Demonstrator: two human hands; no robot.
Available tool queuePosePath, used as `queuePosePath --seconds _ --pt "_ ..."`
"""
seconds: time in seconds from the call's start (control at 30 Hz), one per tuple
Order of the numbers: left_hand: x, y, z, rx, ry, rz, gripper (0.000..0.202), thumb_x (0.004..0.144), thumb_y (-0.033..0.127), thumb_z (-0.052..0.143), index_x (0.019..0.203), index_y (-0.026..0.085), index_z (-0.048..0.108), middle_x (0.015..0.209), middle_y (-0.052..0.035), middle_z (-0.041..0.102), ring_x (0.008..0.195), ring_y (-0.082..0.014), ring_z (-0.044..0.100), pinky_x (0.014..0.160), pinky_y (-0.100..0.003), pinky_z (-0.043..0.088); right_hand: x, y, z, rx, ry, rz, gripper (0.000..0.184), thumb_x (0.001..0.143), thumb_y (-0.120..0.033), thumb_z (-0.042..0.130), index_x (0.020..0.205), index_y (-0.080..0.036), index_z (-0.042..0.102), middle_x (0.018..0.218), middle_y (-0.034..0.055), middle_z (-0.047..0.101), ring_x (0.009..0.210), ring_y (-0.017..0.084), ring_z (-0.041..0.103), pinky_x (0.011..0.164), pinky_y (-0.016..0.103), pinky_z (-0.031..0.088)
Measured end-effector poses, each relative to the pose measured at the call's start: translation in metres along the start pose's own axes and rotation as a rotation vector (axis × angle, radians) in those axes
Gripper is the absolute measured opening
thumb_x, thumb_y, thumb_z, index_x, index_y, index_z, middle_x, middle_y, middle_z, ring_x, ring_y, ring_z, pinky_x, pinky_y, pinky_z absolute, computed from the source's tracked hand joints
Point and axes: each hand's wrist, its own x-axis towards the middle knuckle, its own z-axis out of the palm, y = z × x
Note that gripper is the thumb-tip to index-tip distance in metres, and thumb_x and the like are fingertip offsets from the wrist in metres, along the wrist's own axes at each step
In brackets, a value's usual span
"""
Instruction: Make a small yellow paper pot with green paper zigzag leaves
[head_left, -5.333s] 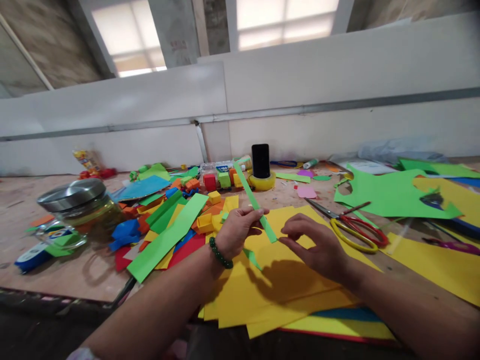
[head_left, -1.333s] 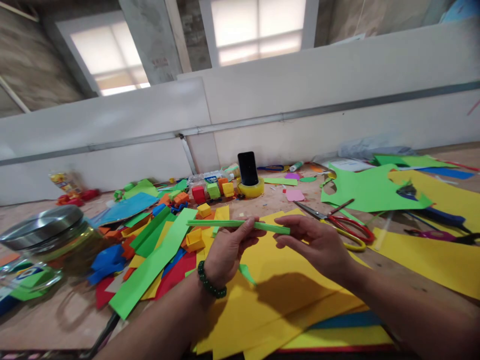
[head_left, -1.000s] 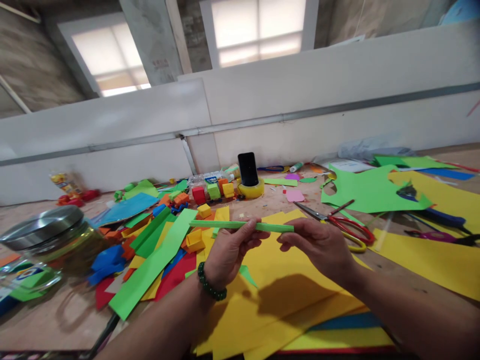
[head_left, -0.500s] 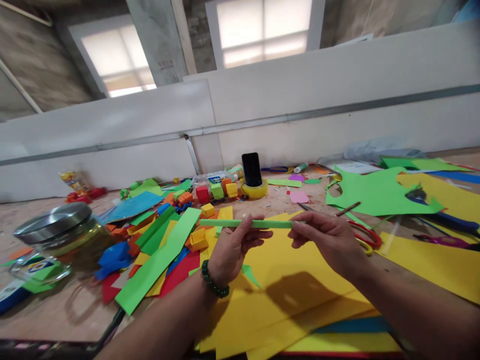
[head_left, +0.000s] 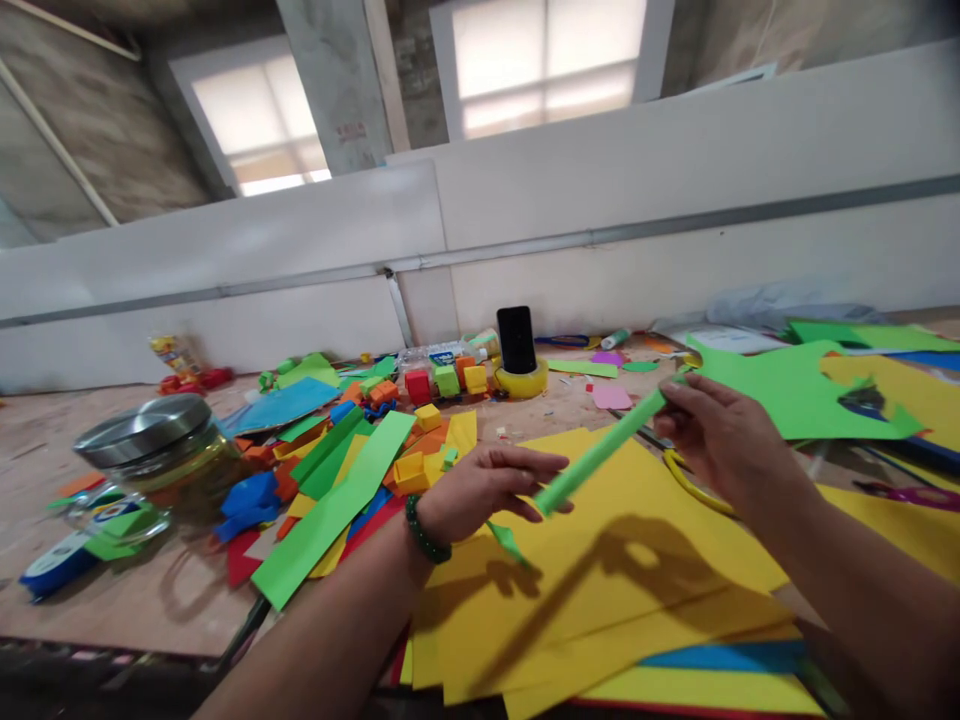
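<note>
My right hand [head_left: 716, 440] pinches one end of a narrow folded green paper strip [head_left: 600, 452], which slants down to the left above the yellow sheets [head_left: 600, 570]. My left hand [head_left: 487, 490], with a green bead bracelet on the wrist, hovers with fingers stretched out beside the strip's lower end and holds nothing. A small green paper scrap [head_left: 506, 540] lies just below that hand.
Red-and-yellow scissors [head_left: 686, 475] lie partly behind my right hand. A glass jar with a metal lid [head_left: 154, 455] stands left. Coloured paper strips and small cubes [head_left: 352, 450] clutter the middle, a phone on a tape roll [head_left: 519, 345] at the back, a large green sheet [head_left: 795, 390] right.
My left hand let go of the green strip and opened. My right hand drew the strip up to the right, so it now slants instead of lying level between both hands.
</note>
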Motion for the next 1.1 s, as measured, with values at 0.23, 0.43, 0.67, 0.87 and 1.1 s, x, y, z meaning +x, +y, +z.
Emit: queuePosePath --seconds 0.23,0.43,0.67,0.87,1.1 --pt "-0.004 -0.014 0.018 0.052 -0.278 -0.315 0.036 0.073 0.042 0.072 0.094 0.013 0.072 0.086 -0.014 0.074 0.07 -0.0194 0.07 0.065 -0.026 0.05 -0.007 0.019 0.008 -0.308 -0.209 -0.026 0.025 0.066 -0.038 0.078 0.074 -0.02 0.064 0.059 -0.0033 0.062 0.047 0.009 0.057 0.048 0.022 0.051" --pt "0.002 -0.019 0.021 -0.099 0.127 -0.122 0.031 0.079 0.04 0.065 0.092 0.014 0.074 0.086 -0.0073 0.069 0.067 -0.0085 0.06 0.056 -0.016 0.041 -0.022 0.019 0.018 -0.422 -0.162 -0.233 0.029 0.074 -0.046 0.071 0.09 -0.023 0.064 0.072 -0.0016 0.066 0.06 0.012 0.063 0.06 0.025 0.053" --pt "0.011 -0.015 0.012 -0.301 0.418 0.054 0.025 0.073 0.032 0.071 0.092 0.014 0.073 0.066 0.0018 0.056 0.057 -0.0057 0.051 0.054 -0.018 0.041 -0.055 0.029 0.035 -0.43 -0.623 0.313 0.051 0.078 -0.063 0.056 0.068 -0.015 0.067 0.055 0.0027 0.064 0.046 0.012 0.059 0.047 0.024 0.049" --pt "0.012 -0.021 0.023 -0.259 0.473 0.082 0.038 0.07 0.036 0.074 0.1 0.013 0.07 0.058 0.0049 0.05 0.05 -0.0065 0.047 0.051 -0.02 0.041 -0.064 0.037 0.044 -0.37 -0.71 0.415 0.038 0.076 -0.05 0.066 0.064 -0.014 0.062 0.055 -0.0005 0.063 0.043 0.007 0.055 0.046 0.019 0.043" --pt "0.01 -0.023 0.022 -0.195 0.352 0.008 0.039 0.067 0.045 0.075 0.084 0.01 0.071 0.057 -0.0001 0.058 0.053 -0.008 0.055 0.057 -0.021 0.044 -0.061 0.03 0.039 -0.3 -0.623 0.408 0.033 0.072 -0.044 0.068 0.059 -0.015 0.058 0.045 -0.0036 0.057 0.036 0.005 0.047 0.038 0.017 0.037"
